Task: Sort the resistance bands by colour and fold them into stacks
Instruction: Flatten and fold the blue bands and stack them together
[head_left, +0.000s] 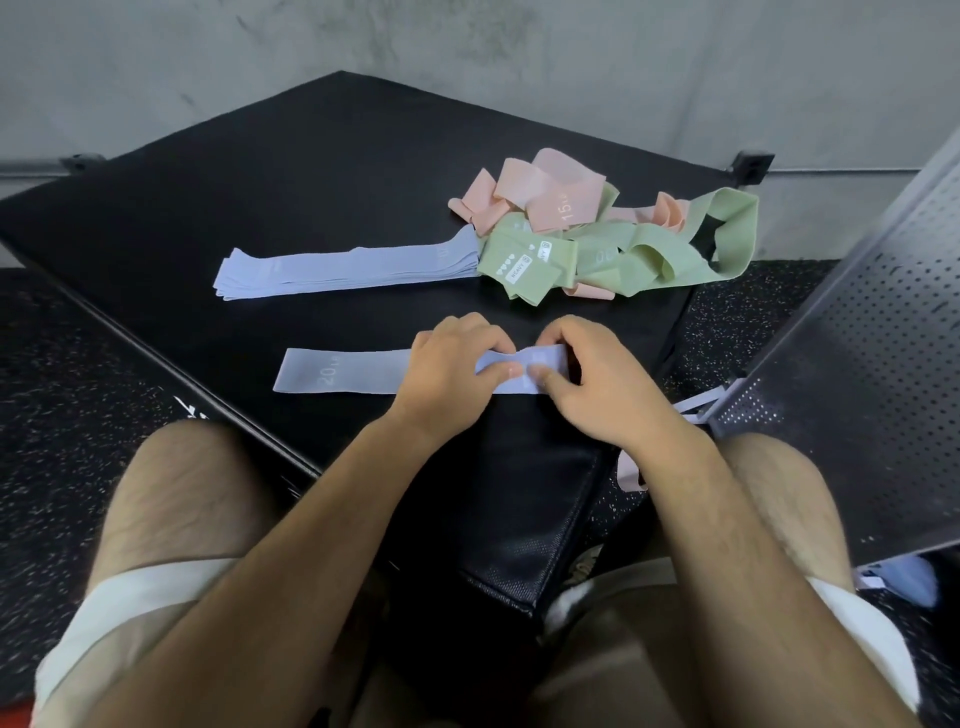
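even, dim indoor light, soft shadows; wide-angle edge bending, blurred lower corners.

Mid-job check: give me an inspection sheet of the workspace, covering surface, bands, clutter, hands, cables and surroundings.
Surface: black padded box, with bands lying on top.
Job's things: blue stack lies flat at the back; one blue band lies flat near the front; green bands and pink bands are tangled in one unsorted pile at the back right.
Clutter: a pink strip hangs by the box's right edge.
Hands: left hand and right hand both pinch the blue band's right end.
Cables: nothing seen.
Surroundings: grey wall, speckled floor, perforated panel on the right.
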